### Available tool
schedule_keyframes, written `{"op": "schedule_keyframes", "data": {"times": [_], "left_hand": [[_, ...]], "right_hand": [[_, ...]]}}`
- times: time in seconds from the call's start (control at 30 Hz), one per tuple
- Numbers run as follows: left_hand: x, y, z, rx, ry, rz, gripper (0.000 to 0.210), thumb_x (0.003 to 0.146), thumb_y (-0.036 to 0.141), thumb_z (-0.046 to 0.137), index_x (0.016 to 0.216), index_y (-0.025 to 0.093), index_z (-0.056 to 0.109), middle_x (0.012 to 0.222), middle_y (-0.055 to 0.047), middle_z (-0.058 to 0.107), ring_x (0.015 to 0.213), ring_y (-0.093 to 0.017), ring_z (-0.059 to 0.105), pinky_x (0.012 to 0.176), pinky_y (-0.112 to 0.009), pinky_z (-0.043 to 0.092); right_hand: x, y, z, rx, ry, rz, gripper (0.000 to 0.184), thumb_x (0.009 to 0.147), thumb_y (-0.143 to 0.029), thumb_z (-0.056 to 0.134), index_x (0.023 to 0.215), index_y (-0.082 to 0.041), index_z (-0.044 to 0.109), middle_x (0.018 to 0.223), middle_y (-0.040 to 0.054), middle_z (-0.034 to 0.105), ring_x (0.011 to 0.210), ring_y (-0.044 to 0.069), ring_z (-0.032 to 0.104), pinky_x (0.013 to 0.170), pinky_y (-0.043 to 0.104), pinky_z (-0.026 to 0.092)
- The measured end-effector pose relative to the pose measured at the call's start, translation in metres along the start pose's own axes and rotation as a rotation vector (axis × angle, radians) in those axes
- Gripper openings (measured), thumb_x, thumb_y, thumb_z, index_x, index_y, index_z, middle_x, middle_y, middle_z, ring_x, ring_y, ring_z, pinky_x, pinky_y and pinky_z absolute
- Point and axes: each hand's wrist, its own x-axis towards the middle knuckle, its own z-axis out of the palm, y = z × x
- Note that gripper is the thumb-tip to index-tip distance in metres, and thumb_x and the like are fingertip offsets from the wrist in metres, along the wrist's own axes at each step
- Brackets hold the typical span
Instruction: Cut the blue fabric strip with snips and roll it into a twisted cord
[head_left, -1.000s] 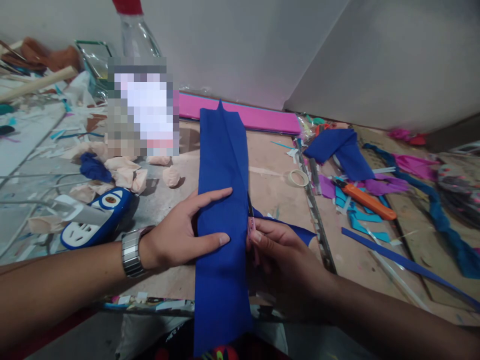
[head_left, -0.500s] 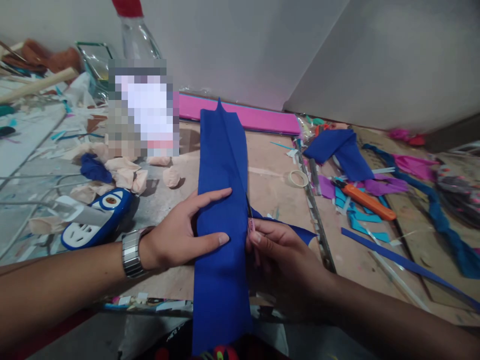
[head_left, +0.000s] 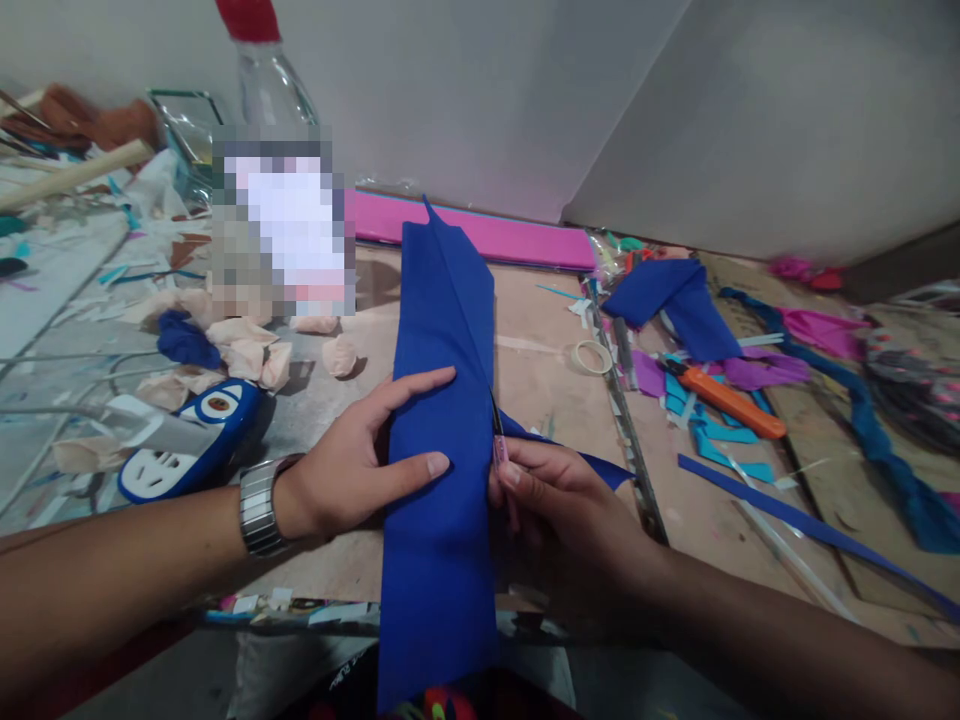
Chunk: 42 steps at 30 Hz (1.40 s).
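A long strip of blue crepe paper (head_left: 435, 560) runs from the table's far side down over the front edge towards my body. My left hand (head_left: 360, 450) grips its left side, with thumb and index finger spread on top; the other fingers are hidden, seemingly beneath the paper. My right hand (head_left: 551, 490) closes round small pink-handled scissors (head_left: 500, 450), mostly covered by the fingers. Their dark blade lies at the strip's right edge, where a slit runs up to a raised pointed tip. A narrow cut-off flap of blue paper (head_left: 600, 466) extends right behind my right hand.
A pink paper pack (head_left: 480, 232) lies along the wall. To the left are a bottle (head_left: 270, 85), a lit blurred-out screen (head_left: 292, 220), a blue power strip (head_left: 191, 440) and crumpled paper balls (head_left: 341, 356). At right lie a tape roll (head_left: 591, 357), an orange-handled cutter (head_left: 735, 400) and scraps.
The scissors' blade shows a little more at the paper's right edge, and the raised tip leans further left. Both hands keep nearly the same hold; the view has shifted slightly.
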Motion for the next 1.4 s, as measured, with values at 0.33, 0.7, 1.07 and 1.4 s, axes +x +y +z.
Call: {"op": "schedule_keyframes", "data": {"times": [0.33,0.7,1.07,1.4], "left_hand": [[0.002,0.002,0.002,-0.032,0.014,-0.004,0.073,0.084,0.024,0.083,0.150,0.023,0.052,0.148,-0.013,0.061,0.127,-0.028,0.066,0.108,-0.041,0.056],[0.001,0.001,0.003,-0.056,-0.037,0.033,0.077,0.081,0.022,0.085,0.149,0.027,0.049,0.137,-0.012,0.068,0.116,-0.026,0.071,0.101,-0.039,0.060],[0.005,0.011,0.002,-0.020,0.134,-0.128,0.059,0.093,0.047,0.071,0.143,0.020,0.057,0.124,-0.012,0.073,0.100,-0.025,0.072,0.086,-0.037,0.062],[0.006,0.009,0.000,-0.052,0.044,-0.100,0.085,0.081,0.032,0.086,0.156,0.025,0.047,0.144,-0.013,0.064,0.124,-0.030,0.067,0.109,-0.047,0.054]], "right_hand": [[0.001,0.001,0.003,0.073,0.020,-0.036,0.031,0.093,-0.044,0.073,0.081,-0.016,0.067,0.058,-0.0032,0.055,0.049,0.007,0.036,0.051,0.024,0.021],[0.003,0.000,0.005,0.101,0.046,-0.019,0.033,0.089,-0.045,0.076,0.080,-0.015,0.067,0.058,-0.0033,0.054,0.050,0.008,0.039,0.052,0.023,0.028],[-0.004,-0.003,0.014,-0.010,0.062,-0.030,0.038,0.092,-0.054,0.072,0.085,-0.017,0.068,0.061,-0.0050,0.055,0.043,0.005,0.040,0.041,0.019,0.025],[-0.006,0.000,0.018,-0.022,0.041,-0.005,0.047,0.091,-0.064,0.068,0.086,-0.017,0.066,0.054,-0.0071,0.052,0.035,0.004,0.031,0.034,0.019,0.019]]}}
